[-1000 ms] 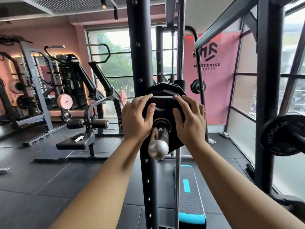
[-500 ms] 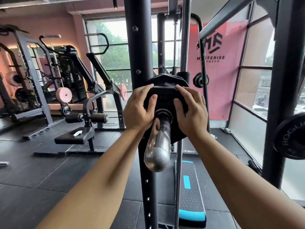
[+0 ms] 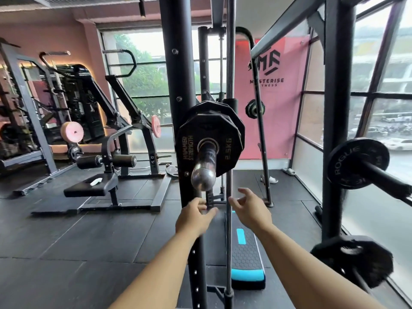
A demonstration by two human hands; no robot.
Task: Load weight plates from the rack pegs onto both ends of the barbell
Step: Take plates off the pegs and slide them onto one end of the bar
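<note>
The chrome barbell sleeve (image 3: 204, 170) points straight at me from the middle of the view. A black many-sided 2.5 kg plate (image 3: 229, 148) marked Hammer Strength sits on it, with larger black plates stacked behind. My left hand (image 3: 193, 217) hangs below the sleeve end, fingers loosely curled and empty. My right hand (image 3: 250, 208) is beside it to the right, fingers spread, holding nothing. On the right, a black Rogue plate (image 3: 347, 163) rests on a rack peg, and a second black plate (image 3: 354, 262) sits on a lower peg.
A black rack upright (image 3: 176, 74) stands just left of the sleeve, and a chrome guide rod (image 3: 229, 63) runs beside it. Another upright (image 3: 336, 85) rises at right. A blue and black step platform (image 3: 245, 253) lies on the floor. Gym machines fill the left side.
Both hands have let go of the 2.5 kg plate and dropped below the sleeve end. The plate now sits pushed in against the plates behind it.
</note>
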